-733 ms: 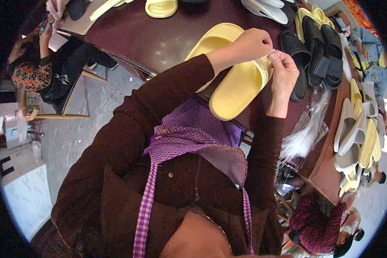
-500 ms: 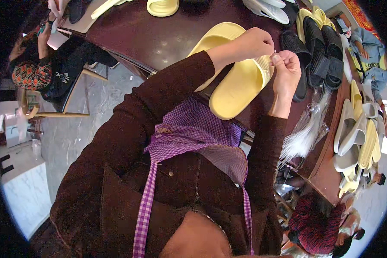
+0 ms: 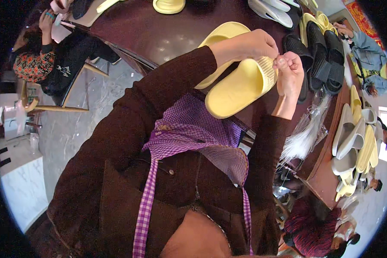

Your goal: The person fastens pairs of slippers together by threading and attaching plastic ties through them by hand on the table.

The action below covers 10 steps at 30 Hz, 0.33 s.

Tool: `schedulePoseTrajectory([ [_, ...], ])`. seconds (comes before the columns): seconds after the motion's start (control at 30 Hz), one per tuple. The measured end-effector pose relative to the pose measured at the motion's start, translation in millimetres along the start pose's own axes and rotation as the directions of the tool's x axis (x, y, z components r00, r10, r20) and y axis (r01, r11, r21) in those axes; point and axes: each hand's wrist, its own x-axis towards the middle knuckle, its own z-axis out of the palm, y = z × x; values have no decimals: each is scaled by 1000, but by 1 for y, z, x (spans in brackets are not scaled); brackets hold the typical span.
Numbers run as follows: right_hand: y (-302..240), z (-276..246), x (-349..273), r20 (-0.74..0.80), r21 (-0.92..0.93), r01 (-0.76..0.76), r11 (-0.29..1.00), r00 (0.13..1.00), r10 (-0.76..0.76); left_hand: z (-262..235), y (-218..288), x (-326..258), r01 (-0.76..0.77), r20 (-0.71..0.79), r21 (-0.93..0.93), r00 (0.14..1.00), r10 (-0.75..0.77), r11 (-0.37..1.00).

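A pair of yellow slide slippers lies on the dark red table before me. The nearer slipper (image 3: pixel 234 95) points its heel toward me, its ribbed strap under my hands. The other slipper (image 3: pixel 217 34) lies behind it, partly covered by my left forearm. My left hand (image 3: pixel 259 44) is closed in a pinch above the strap. Just right of it, my right hand (image 3: pixel 290 74) is closed too, thumb against curled fingers, at the strap's right edge. The fingertips of both hands nearly meet. Whatever they pinch is too small to make out.
Black slippers (image 3: pixel 318 60) stand at the right, beside a bundle of thin whitish strands (image 3: pixel 303 133). Grey and yellow slippers (image 3: pixel 352 137) fill the far right. More slippers line the table's far edge. People sit at left (image 3: pixel 34 64), right and lower right.
Both hands have shifted slightly right, and the right fingers are curled more tightly. The slippers appear slightly shifted as the view moved a little.
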Motion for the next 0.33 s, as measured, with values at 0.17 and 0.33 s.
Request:
schedulePoseTrajectory([
  [0.17, -7, 11, 1, -370, -257, 18, 966, 922, -116, -8, 14, -15, -172, -277, 63, 943, 183, 983],
  [0.33, -21, 28, -12, -40, -358, 94, 929, 992, -116, -72, 13, -62, -212, -533, 266, 780, 327, 940],
])
